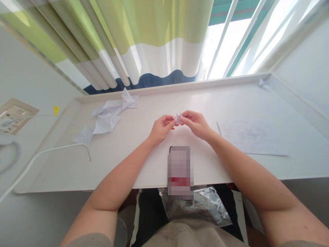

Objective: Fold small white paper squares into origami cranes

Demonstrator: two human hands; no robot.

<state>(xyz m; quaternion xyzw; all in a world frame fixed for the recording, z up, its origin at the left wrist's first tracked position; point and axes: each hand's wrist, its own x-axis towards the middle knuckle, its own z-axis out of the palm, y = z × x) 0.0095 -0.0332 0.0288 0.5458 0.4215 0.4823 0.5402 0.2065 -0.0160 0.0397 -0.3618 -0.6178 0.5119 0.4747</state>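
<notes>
Between my two hands, above the middle of the white desk, is a small piece of folded white paper [178, 118] with pointed tips sticking up. My left hand [162, 128] pinches its left side with thumb and fingers. From the other side, my right hand [195, 123] grips it between thumb and forefinger. The fingers cover much of the paper, so its full shape is hidden. Below the hands a phone [180, 168], its screen blurred out, lies at the desk's front edge and reaches over it.
Several folded white papers [106, 120] lie at the back left of the desk [144, 164]. A written sheet [253, 137] is on the right, a small folded paper [264, 83] in the far right corner. A white cable [61, 147] crosses the left side; a clear plastic bag [208, 206] rests on my lap.
</notes>
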